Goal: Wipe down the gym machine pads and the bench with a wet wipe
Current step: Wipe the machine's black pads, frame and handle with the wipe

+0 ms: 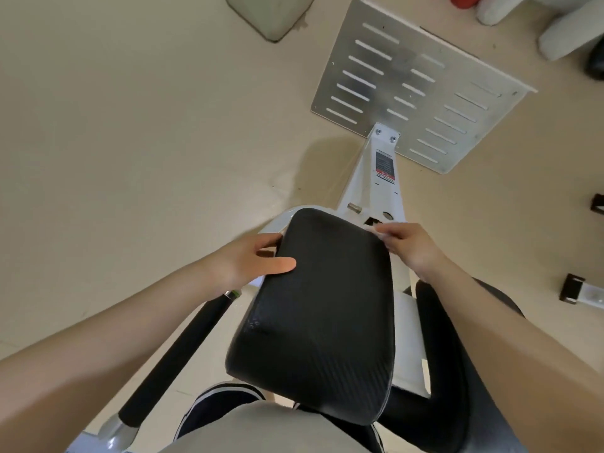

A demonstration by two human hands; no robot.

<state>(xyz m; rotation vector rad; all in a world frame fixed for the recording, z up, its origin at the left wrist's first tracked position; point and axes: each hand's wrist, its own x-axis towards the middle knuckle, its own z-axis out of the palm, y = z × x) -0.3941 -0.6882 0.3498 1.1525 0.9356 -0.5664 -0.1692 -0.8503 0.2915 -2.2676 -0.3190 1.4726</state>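
A black textured gym machine pad (320, 308) fills the middle of the head view, seen from above. My left hand (251, 259) grips its upper left edge, thumb lying on the top face and fingers curled under the side. My right hand (408, 245) presses against the pad's upper right corner, fingers closed on a small white wet wipe (376, 231) that only just shows past the fingertips. A second black pad (438, 354) lies lower down at the right, partly hidden by my right forearm.
A black foam-covered handle bar (176, 358) runs diagonally at the lower left. The white machine frame (376, 188) leads up to a slotted metal footplate (415, 89). Beige floor surrounds the machine; white equipment parts stand at the top right and a pale block at the top.
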